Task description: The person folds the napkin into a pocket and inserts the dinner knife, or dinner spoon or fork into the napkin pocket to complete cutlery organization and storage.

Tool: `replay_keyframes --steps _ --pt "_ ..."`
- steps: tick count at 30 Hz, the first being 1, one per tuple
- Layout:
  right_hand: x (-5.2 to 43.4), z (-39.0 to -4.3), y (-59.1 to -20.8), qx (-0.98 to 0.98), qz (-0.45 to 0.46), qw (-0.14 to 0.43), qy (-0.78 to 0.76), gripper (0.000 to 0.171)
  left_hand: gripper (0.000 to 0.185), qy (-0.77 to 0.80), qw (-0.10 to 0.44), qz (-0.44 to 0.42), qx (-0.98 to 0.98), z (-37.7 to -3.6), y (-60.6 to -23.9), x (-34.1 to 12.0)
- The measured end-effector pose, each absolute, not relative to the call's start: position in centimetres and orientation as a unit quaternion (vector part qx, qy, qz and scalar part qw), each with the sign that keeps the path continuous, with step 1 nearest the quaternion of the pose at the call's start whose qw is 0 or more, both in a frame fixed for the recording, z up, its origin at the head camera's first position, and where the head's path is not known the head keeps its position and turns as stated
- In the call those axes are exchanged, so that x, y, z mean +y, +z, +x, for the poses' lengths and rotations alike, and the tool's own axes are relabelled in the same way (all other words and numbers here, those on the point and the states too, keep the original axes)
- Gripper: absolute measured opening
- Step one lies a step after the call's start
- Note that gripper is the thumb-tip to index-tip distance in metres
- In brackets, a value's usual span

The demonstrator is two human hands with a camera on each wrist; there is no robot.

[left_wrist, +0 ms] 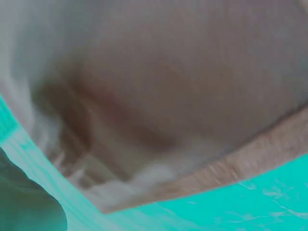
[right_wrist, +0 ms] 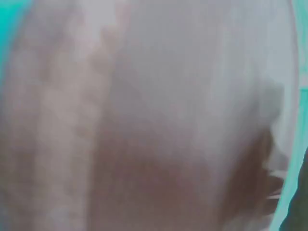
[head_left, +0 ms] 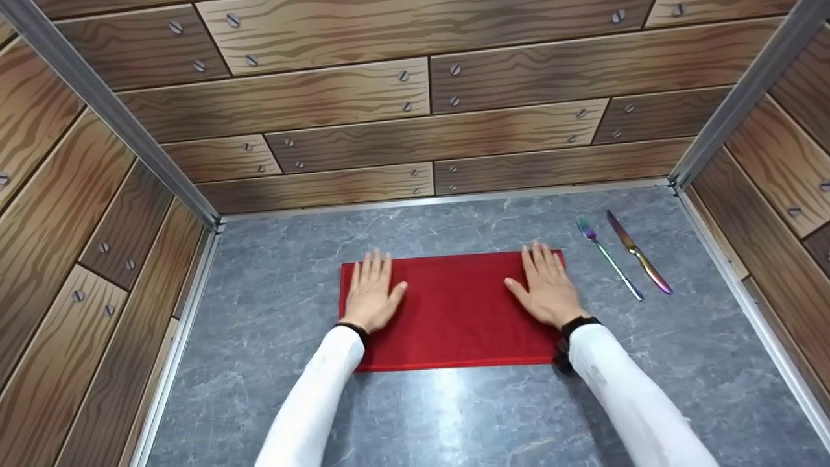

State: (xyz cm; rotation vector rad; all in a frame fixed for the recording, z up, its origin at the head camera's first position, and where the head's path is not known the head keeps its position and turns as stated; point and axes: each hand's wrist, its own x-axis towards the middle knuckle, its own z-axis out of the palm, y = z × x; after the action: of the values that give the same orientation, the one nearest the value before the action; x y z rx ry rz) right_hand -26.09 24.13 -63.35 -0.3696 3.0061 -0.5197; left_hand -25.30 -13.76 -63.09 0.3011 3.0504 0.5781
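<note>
A red folded cloth [head_left: 460, 311] lies flat as a wide rectangle on the grey marbled table. On its left end rests my left hand [head_left: 372, 295], fingers straight and pointing away from me, thumb spread inward. My right hand [head_left: 548, 289] lies the same way on the right end, fingertips close to the far right corner. Neither hand grips anything. Up close, the left wrist view shows the cloth [left_wrist: 192, 96] with odd colours, its edge and a corner against the table. In the right wrist view the cloth [right_wrist: 163, 106] is blurred and fills most of the picture.
Right of the cloth lie an iridescent fork [head_left: 608, 258] and, beside it, an iridescent knife [head_left: 639, 253]. The table [head_left: 272, 298] is bounded by wood-patterned walls [head_left: 363, 104] at the back, left and right, with metal rails along their lower edges.
</note>
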Motion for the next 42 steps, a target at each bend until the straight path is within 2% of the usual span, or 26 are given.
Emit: replay_keyframes --steps 7,14,22,33,42 --pt "23.8 -22.0 -62.9 0.969 -0.163 0.063 -0.172 0.087 0.076 0.161 0.049 0.148 0.975 -20.9 -63.3 -13.5" --pt "25.6 -19.5 -63.8 0.97 -0.15 0.061 -0.179 0.086 0.075 0.159 0.036 0.154 0.975 -18.2 -64.2 -15.5" --pt "26.2 -18.9 -64.8 0.97 -0.158 0.061 -0.174 0.085 0.077 0.158 0.046 0.147 0.975 -17.2 -65.7 -16.5" --pt "26.4 -18.8 -65.4 0.97 -0.163 0.039 -0.178 0.084 0.076 0.16 0.023 0.148 0.976 -17.1 -66.4 -16.9" --pt "26.4 -18.8 -65.4 0.97 -0.152 0.05 -0.182 0.084 0.078 0.143 0.019 0.146 0.979 -17.3 -66.9 -17.0"
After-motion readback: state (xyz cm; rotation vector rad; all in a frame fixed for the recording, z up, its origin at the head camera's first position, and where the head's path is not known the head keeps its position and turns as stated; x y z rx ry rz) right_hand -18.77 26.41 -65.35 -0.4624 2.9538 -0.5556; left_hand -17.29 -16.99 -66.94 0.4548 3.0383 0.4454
